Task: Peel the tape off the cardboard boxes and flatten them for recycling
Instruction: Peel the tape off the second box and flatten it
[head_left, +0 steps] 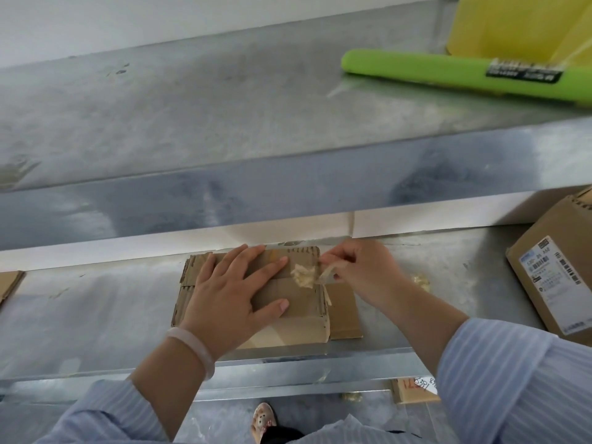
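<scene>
Presses down on a low cardboard box [288, 325] with the left hand [237, 290], palm flat, fingers straight and spread across the top. Pinches a strip of tape [326, 274] between thumb and curled fingers of the right hand [358, 267], just past the box's far right corner. Strip partly lifted, its other end stuck to the box top beside a crumpled wad of tape [302, 275]. Box position: middle of view, near the front edge of a steel table [96, 315], overlapping a flat cardboard sheet [344, 312] on its right. Pale bracelet [195, 347] on the left wrist; striped blue sleeves on both arms. Farther right on the table: a second box [557, 277] with printed labels, turned at an angle, well apart from the hands; a small tape scrap [419, 280] between. At the left edge: a cardboard corner [9, 283]. Above, on an upper shelf [224, 123]: a green roll [448, 75] lying in front of a yellow sheet [512, 24]. Below the table edge: a shoe [264, 418].
</scene>
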Motion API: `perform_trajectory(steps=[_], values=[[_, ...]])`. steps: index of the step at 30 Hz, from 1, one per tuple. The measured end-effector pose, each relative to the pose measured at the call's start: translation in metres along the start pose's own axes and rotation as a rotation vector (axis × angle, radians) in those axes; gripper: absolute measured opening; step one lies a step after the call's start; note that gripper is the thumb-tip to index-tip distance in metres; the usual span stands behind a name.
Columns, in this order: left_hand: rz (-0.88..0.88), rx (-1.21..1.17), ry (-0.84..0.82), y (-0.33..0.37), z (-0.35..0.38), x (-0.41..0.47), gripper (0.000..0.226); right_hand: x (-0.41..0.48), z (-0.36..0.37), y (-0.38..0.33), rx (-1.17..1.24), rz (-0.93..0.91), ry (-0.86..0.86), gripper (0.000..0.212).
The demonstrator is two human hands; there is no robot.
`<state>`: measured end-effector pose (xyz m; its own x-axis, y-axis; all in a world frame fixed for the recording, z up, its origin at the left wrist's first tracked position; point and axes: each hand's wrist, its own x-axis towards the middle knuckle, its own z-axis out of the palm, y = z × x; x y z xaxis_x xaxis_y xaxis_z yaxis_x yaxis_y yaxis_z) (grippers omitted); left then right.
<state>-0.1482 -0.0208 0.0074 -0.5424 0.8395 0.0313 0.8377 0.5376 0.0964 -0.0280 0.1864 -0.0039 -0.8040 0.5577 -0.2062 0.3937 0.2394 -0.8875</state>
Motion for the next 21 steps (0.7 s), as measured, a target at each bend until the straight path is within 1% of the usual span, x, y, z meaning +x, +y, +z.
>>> perform_trajectory(steps=[3, 4, 7, 10, 13, 16, 17, 19, 21], values=[[-0.003, 0.0, 0.0, 0.0, 0.0, 0.0, 0.067, -0.013, -0.001, -0.002, -0.149, -0.114, -0.016, 0.051], [-0.004, -0.004, 0.0, 0.001, 0.0, 0.0, 0.067, -0.016, -0.001, -0.004, -0.183, -0.145, -0.015, 0.051], [-0.008, -0.007, 0.003, 0.001, 0.0, 0.0, 0.068, -0.022, 0.003, -0.011, -0.318, -0.233, 0.015, 0.035], [-0.014, 0.0, -0.001, 0.0, 0.001, 0.0, 0.069, -0.026, 0.005, -0.016, -0.323, -0.357, 0.068, 0.027], [-0.011, 0.004, -0.002, 0.0, 0.001, 0.0, 0.069, -0.026, 0.006, -0.022, -0.3, -0.356, 0.079, 0.02], [-0.003, -0.005, 0.012, 0.001, 0.001, 0.0, 0.068, -0.025, 0.008, -0.03, -0.374, -0.368, 0.097, 0.011], [-0.001, -0.005, 0.016, 0.001, 0.001, 0.0, 0.068, -0.025, 0.01, -0.032, -0.426, -0.396, 0.088, 0.012], [-0.001, 0.004, 0.014, 0.001, 0.001, 0.0, 0.068, -0.028, 0.017, -0.033, -0.529, -0.456, 0.061, 0.02], [-0.001, 0.003, 0.023, 0.001, 0.002, 0.0, 0.066, -0.03, 0.024, -0.032, -0.582, -0.466, 0.047, 0.024]])
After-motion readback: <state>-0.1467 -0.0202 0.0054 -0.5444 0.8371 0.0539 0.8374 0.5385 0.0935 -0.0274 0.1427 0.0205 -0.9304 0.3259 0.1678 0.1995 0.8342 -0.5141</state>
